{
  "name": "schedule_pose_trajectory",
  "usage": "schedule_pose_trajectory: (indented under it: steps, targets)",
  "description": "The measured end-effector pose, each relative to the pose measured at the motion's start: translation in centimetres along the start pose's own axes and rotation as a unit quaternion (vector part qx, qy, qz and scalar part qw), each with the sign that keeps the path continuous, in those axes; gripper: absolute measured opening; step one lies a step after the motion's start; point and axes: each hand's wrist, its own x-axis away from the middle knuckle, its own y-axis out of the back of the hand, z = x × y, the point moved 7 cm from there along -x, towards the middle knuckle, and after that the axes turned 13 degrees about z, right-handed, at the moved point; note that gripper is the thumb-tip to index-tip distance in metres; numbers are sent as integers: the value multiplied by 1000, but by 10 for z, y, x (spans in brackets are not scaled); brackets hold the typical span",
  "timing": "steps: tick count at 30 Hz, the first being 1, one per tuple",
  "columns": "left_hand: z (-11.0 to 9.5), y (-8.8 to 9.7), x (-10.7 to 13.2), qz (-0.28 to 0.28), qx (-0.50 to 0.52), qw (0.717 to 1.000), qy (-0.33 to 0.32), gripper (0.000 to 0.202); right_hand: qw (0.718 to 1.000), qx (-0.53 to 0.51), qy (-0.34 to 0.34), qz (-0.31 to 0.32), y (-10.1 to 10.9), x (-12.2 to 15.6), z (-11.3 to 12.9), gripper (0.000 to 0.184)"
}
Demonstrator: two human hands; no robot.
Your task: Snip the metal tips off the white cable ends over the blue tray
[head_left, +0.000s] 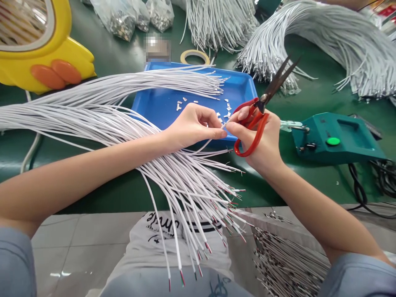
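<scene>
Over the near edge of a blue tray (251,88), my left hand (193,127) pinches a thin white cable (225,124) close to its end. The thumb and forefinger of my right hand (267,142) meet at that same end. Looped in my right hand is a pair of red-handled scissors (263,99), blades pointing up and away from the cable. Under my left forearm a bundle of white cables (173,181) fans over the table edge, stripped ends showing red and green wires. Another cable bundle (185,82) lies across the tray, near small white pieces (178,105).
A teal machine (343,140) with a green button sits at right, black cords (359,185) beside it. Grey cable bundles (309,24), a tape roll (194,57) and bags of small metal parts (123,20) lie behind. A yellow duck-shaped object (62,45) stands at left.
</scene>
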Motion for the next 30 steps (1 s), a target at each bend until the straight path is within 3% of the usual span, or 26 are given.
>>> schedule_pose_trajectory:
  steps: [8, 14, 20, 24, 30]
  targets:
    - [0, 7, 2, -36, 57, 998, 7, 25, 1000, 7, -14, 7, 2, 1, 2, 17]
    - [1, 8, 2, -13, 90, 996, -3, 21, 993, 116, -25, 2, 13, -6, 10, 23]
    - [1, 11, 3, -31, 94, 995, -14, 12, 963, 266, -18, 31, 13, -9, 10, 27]
    - [1, 18, 5, -81, 97, 992, -10, 11, 946, 323, -8, 37, 13, -7, 12, 23]
    - [-10, 21, 8, -130, 36, 989, -56, 12, 920, 389, -10, 45, 12, -5, 15, 22]
